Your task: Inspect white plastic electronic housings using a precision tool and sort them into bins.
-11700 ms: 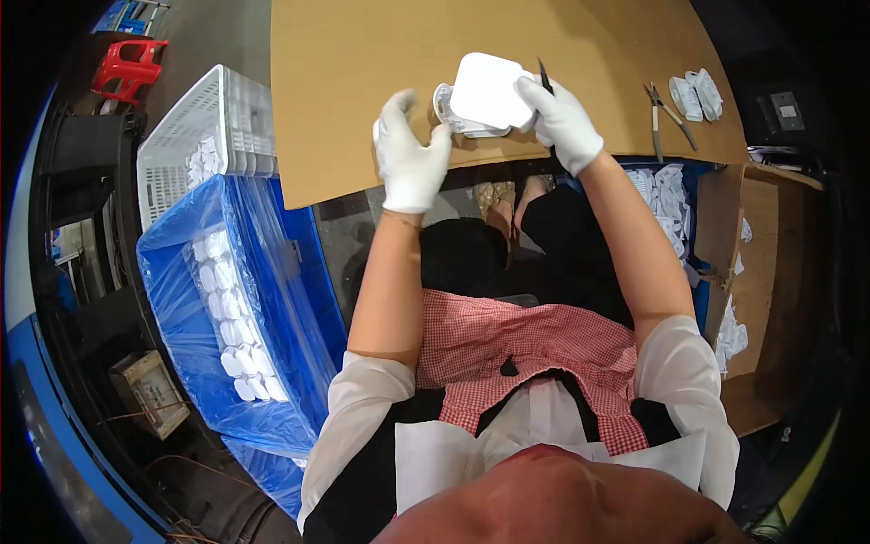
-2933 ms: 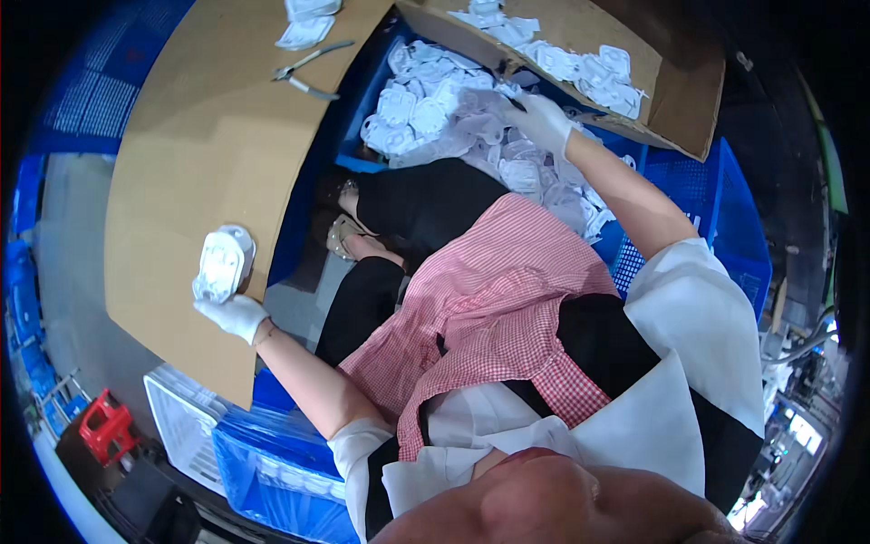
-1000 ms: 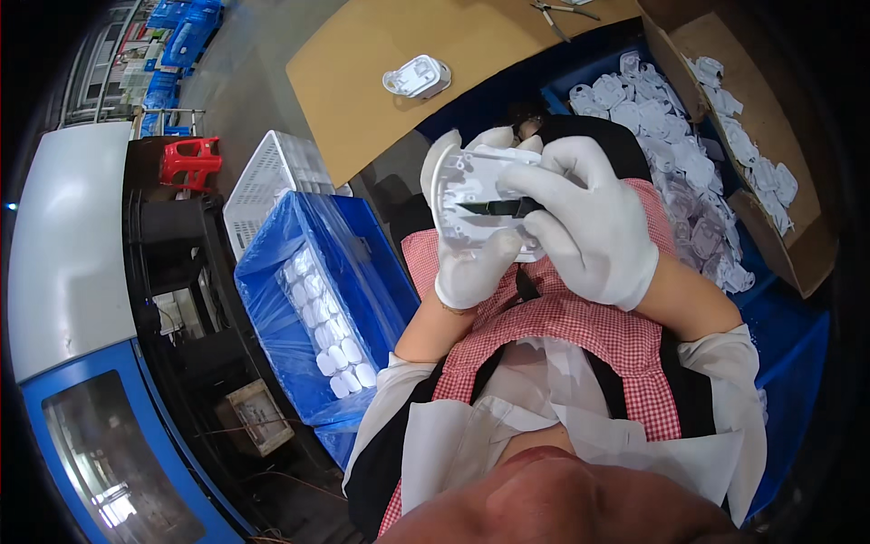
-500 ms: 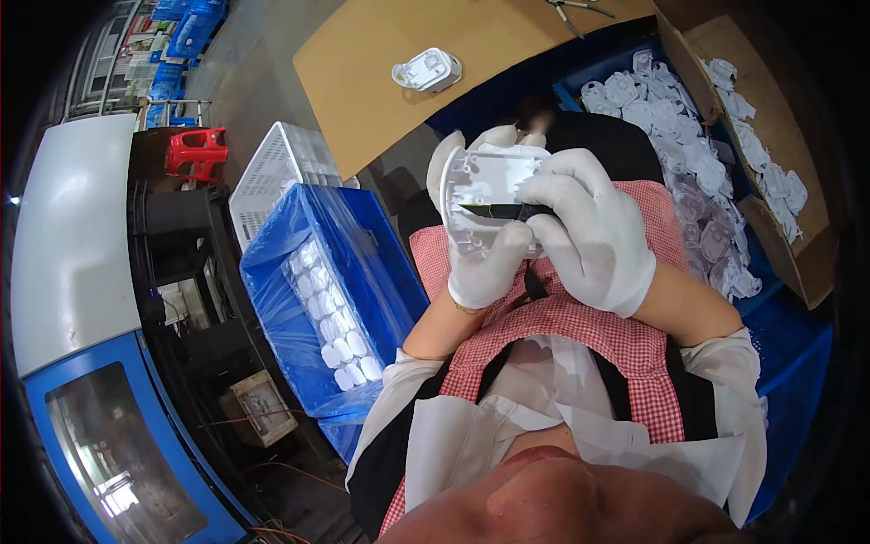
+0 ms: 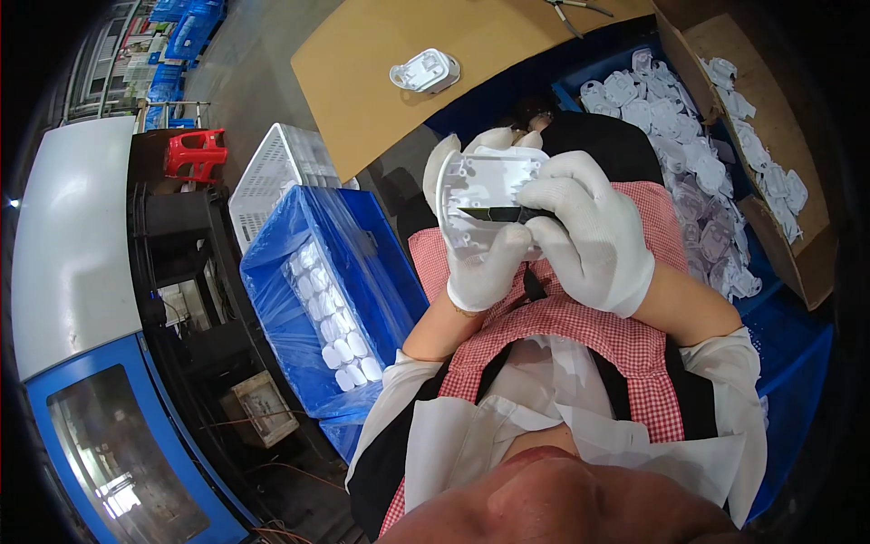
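A white moulded plastic housing [image 5: 489, 179] is held up in front of my chest, its ribbed inner side facing me. My left hand [image 5: 485, 272], in a white knitted glove, wraps round it, thumb at the near edge and fingers behind the far edge. In my gloved right hand [image 5: 598, 231] is a utility knife [image 5: 494, 214], its dark blade pointing left across the inside of the housing. Whether the blade touches the plastic I cannot tell. Another white housing [image 5: 424, 71] lies on the brown tabletop [image 5: 353, 100] ahead.
To the left stands a plastic-lined blue crate [image 5: 290, 335] with rows of white parts, a white crate [image 5: 272, 172] behind it. Many white parts [image 5: 671, 118] fill a blue bin at right, beside a cardboard box [image 5: 770, 136]. Pliers [image 5: 571, 18] lie on the tabletop; a red stool [image 5: 195, 154] stands far left.
The housing and my left hand have shifted very slightly left. My right hand and the knife have hardly moved.
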A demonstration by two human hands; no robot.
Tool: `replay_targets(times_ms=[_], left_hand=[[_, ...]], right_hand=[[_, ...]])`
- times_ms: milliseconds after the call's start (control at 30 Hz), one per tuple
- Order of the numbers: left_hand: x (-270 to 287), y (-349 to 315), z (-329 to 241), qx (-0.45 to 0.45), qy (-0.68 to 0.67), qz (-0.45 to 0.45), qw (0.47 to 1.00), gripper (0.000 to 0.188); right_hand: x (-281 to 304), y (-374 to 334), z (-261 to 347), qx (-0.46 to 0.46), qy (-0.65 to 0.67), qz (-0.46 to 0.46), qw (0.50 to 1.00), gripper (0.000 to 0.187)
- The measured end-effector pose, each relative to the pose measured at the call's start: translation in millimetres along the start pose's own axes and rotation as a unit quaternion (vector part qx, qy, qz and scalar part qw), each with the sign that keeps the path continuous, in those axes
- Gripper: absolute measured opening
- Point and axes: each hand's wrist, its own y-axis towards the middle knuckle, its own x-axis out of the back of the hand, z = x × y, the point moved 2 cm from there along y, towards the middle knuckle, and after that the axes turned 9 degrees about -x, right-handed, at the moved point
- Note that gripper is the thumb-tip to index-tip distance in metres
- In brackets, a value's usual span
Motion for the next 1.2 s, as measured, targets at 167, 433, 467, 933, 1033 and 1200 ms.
replay_targets(times_ms=[167,433,467,933,1033,1200], left_hand=[[0.2,-0.2,1.1,0.015,0.006,-0.016,1.000,0.096],[2.1,2.4,2.2,-0.016,0.048,-0.005,0.999,0.091],[2.2,3.2,2.7,-0.028,0.058,0.013,0.998,0.091],[3.6,1.8,5.6,-0.045,0.050,-0.009,0.998,0.092],[5.9,2.1,8.5,-0.047,0.045,-0.013,0.998,0.092],[5.2,2.5,8.3,-0.047,0.047,-0.021,0.998,0.093]], right_hand=[[-1.2,-0.7,0.8,0.000,-0.013,-0.016,1.000,0.025],[0.2,0.7,1.3,-0.004,-0.021,-0.023,1.000,0.025],[-0.6,0.4,-0.3,0.002,-0.007,-0.022,1.000,0.024],[-5.3,1.3,-3.0,-0.012,-0.009,-0.049,0.999,0.016],[-6.5,1.5,-5.0,-0.023,-0.016,-0.038,0.999,0.016],[-4.7,1.1,-4.4,-0.018,-0.012,-0.025,0.999,0.022]])
